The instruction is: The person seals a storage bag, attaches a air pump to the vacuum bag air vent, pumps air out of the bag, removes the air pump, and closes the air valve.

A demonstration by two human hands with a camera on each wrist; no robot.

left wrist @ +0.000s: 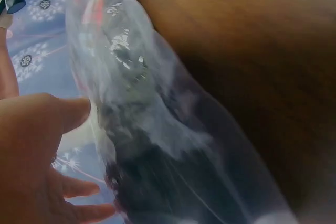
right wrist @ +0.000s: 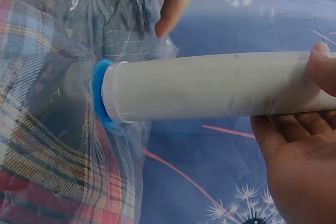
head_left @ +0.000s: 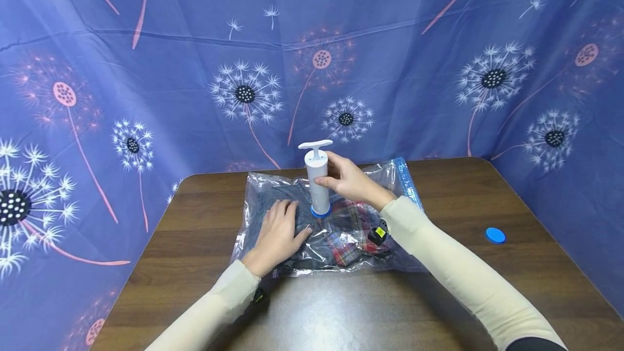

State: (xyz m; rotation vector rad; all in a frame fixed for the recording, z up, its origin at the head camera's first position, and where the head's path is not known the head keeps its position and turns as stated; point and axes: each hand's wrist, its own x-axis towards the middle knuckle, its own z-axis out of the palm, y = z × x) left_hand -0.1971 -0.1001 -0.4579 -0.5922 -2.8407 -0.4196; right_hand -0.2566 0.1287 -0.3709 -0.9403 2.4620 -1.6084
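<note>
A white hand pump (head_left: 318, 177) with a T-shaped handle stands nearly upright on the blue valve ring (right wrist: 103, 93) of a clear vacuum storage bag (head_left: 307, 264). My right hand (head_left: 351, 177) grips the pump's barrel near its top, thumb on the near side. Inside the bag lie dark grey clothes (head_left: 258, 215) and a red plaid garment (head_left: 346, 253). To the left of the pump, my left hand (head_left: 278, 232) rests on the bag with its fingers spread. The left wrist view shows that hand (left wrist: 37, 135) against the bag's plastic side.
A round blue cap (head_left: 495, 235) lies on the brown wooden table (head_left: 185, 232) to the right. The bag's blue zip edge (head_left: 408, 183) points to the right rear. Behind the table hangs a blue dandelion-print cloth (head_left: 390, 58).
</note>
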